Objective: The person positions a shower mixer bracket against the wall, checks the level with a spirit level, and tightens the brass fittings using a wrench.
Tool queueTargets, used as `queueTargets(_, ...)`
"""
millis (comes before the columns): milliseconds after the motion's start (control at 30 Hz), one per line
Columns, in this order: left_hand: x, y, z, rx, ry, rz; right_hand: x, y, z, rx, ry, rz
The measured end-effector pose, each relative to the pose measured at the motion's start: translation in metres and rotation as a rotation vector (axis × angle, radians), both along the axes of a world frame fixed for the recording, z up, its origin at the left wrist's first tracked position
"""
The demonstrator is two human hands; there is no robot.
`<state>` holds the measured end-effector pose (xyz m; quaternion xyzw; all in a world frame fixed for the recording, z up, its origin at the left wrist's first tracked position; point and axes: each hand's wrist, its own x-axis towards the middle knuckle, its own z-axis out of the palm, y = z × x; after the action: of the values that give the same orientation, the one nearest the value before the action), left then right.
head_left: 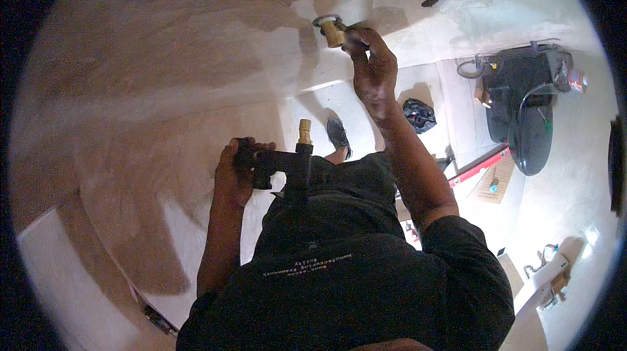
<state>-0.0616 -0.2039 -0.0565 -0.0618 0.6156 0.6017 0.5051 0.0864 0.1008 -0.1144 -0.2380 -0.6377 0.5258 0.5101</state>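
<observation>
My left hand (236, 171) is closed around a black tap body (287, 163), held out in front of my trousers. A brass connector (305, 131) stands up from the end of its arm. Raised to the wall, my right hand (377, 70) has its thumb and fingers pinched at the right side of a brass pipe fitting (334, 34). That fitting sticks out from a round hole in the wall. Some fingertips of the right hand are blurred, and part of their contact is hidden.
A second dark hole (429, 2) sits in the pale plastered wall to the right. A black toilet (529, 122) stands at the right, with a red spirit level (480, 167) near it. A black plastic bag (419, 116) lies on the floor near my shoe (337, 137).
</observation>
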Motion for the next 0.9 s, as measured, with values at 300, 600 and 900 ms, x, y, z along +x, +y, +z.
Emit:
queueTargets(300, -0.011, -0.015, -0.006, 0.038, -0.112, 0.127, 0.002, -0.007, 0.012, -0.100, -0.214, -0.056)
queueTargets(600, -0.015, -0.029, -0.020, 0.066, -0.174, 0.149, -0.002, -0.004, 0.021, 0.011, -0.336, -0.101)
queueTargets(900, -0.016, -0.028, -0.020, 0.065, -0.196, 0.162, -0.012, -0.019, 0.020, -0.203, -0.299, -0.069)
